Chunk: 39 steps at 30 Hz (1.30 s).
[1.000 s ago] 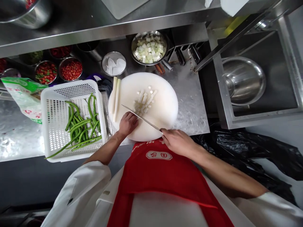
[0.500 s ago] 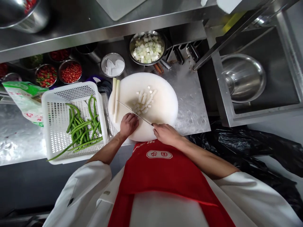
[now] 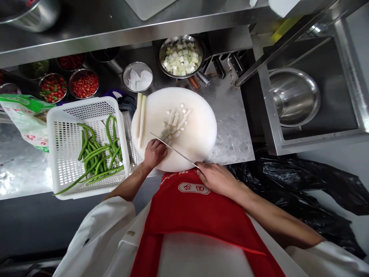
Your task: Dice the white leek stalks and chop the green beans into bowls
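Note:
My right hand (image 3: 217,177) is closed round the handle of a knife (image 3: 180,154). Its blade slants up and left across the near part of a round white cutting board (image 3: 198,130). My left hand (image 3: 155,154) rests on the board with curled fingers against the blade; whatever lies under them is hidden. Just past the blade are small white diced pieces and short sticks (image 3: 176,121) of a pale vegetable. Two long pale stalks (image 3: 142,120) lie side by side along the board's left edge.
Left of the board, a white plastic basket (image 3: 54,154) holds green peppers (image 3: 99,156). Behind stand a bowl of white-green cubes (image 3: 181,59), a bowl of white slices (image 3: 138,77) and bowls of chopped red chilli (image 3: 84,84). A metal shelf edge (image 3: 129,36) overhangs; a sink (image 3: 319,142) is right.
My right hand has drawn the knife back towards me and to the right, so the blade tip sits nearer my left hand. My left hand has barely shifted.

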Motion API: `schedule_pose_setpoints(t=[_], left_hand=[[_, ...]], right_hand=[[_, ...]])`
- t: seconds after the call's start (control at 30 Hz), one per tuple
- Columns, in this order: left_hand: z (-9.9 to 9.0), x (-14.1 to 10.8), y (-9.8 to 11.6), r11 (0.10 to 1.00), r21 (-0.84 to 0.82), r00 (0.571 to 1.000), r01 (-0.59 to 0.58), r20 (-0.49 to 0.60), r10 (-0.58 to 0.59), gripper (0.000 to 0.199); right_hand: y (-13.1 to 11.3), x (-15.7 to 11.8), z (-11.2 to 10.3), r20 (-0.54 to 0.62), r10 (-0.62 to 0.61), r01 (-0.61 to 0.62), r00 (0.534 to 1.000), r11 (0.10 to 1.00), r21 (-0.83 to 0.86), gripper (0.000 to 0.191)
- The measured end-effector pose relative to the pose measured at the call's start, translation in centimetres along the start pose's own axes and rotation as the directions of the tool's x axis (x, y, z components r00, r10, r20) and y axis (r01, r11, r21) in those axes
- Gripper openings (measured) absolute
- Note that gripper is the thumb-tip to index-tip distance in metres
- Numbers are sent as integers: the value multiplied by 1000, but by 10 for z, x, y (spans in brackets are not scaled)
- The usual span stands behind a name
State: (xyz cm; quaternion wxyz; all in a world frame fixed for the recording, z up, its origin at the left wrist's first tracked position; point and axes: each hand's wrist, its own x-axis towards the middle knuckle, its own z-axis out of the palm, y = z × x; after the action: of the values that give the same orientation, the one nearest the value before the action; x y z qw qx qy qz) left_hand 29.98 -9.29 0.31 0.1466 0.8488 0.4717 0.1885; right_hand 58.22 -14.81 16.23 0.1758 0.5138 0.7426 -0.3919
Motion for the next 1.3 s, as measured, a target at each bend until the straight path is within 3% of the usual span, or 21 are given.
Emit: schedule_pose_setpoints(t=[0.17, 0.37, 0.73, 1.07, 1.3], left_hand=[[8, 1, 0, 1000, -13, 999, 17, -31, -17, 7], [6, 3, -1, 999, -21, 997, 46, -66, -48, 8], [8, 4, -1, 1000, -20, 994, 0, -108, -2, 9], [0, -14, -4, 998, -44, 988, 50, -143, -56, 13], [7, -12, -2, 996, -73, 988, 48, -143, -58, 9]], right_hand=[[-4, 9, -4, 24, 6, -4, 1000, 999, -49, 28], [-5, 36, 8, 58, 61, -58, 996, 997, -52, 33], [-14, 52, 8, -43, 18, -20, 999, 999, -42, 32], [-9, 16, 15, -91, -17, 12, 996, 998, -57, 32], [-11, 3, 8, -23, 14, -16, 1000, 997, -69, 27]])
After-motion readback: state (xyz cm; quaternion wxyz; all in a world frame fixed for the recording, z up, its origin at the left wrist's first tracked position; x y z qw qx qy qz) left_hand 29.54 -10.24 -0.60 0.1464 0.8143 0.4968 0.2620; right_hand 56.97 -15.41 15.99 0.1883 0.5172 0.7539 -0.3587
